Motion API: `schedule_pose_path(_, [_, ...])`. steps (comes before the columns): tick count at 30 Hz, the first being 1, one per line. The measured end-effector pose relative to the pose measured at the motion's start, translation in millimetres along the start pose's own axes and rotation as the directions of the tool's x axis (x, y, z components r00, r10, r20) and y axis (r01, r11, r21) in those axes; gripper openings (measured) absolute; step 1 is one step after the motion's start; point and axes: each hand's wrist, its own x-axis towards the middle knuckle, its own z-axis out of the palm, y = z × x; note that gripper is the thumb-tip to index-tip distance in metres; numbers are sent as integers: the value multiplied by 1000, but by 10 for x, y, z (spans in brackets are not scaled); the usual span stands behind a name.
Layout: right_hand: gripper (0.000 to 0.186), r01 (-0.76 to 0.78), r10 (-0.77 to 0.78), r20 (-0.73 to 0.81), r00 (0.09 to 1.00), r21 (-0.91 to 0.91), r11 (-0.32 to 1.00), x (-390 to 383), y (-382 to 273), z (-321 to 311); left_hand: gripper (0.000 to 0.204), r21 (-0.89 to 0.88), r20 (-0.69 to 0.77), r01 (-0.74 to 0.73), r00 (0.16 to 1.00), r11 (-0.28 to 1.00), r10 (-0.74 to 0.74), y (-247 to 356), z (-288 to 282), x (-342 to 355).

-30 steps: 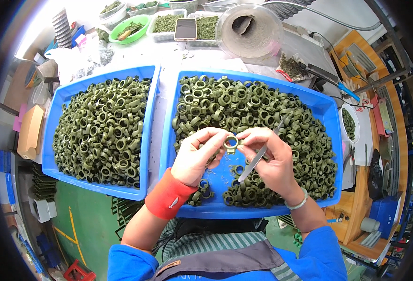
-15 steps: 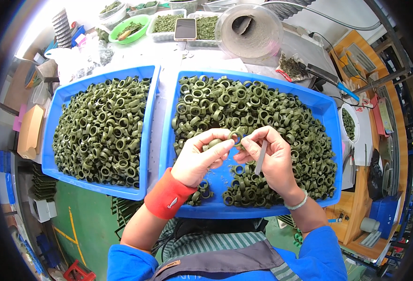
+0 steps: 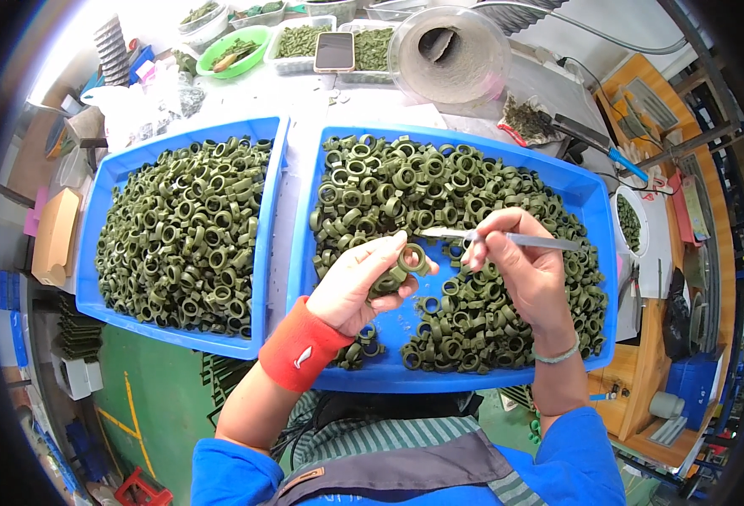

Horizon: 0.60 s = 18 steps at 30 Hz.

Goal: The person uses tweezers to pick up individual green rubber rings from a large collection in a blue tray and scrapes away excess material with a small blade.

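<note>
While left grip [image 3: 365, 281] clasps green rings [image 3: 398, 274], some half hidden, right grip [image 3: 524, 263] pinching knife [image 3: 547, 242], partly covered

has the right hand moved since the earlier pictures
Yes, the right hand has moved to the right, judged against the right tray, which stands where it was.
</note>
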Motion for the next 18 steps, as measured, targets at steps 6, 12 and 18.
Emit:
schedule_pose_path(6, [19, 99, -104, -40, 994, -123, 987, -28, 67, -3, 33, 39, 47, 12, 999, 999, -14, -33, -49, 9])
schedule_pose_path(12, [20, 115, -123, -56, 991, -129, 985, -27, 120, 48, 33, 110, 2, 27, 1000, 994, -27, -28, -5, -25])
schedule_pose_path(18, [18, 211, -213, 9, 977, -194, 958, -47, 106, 76, 31, 33, 64, -89, 994, 995, 87, -86, -85, 14])
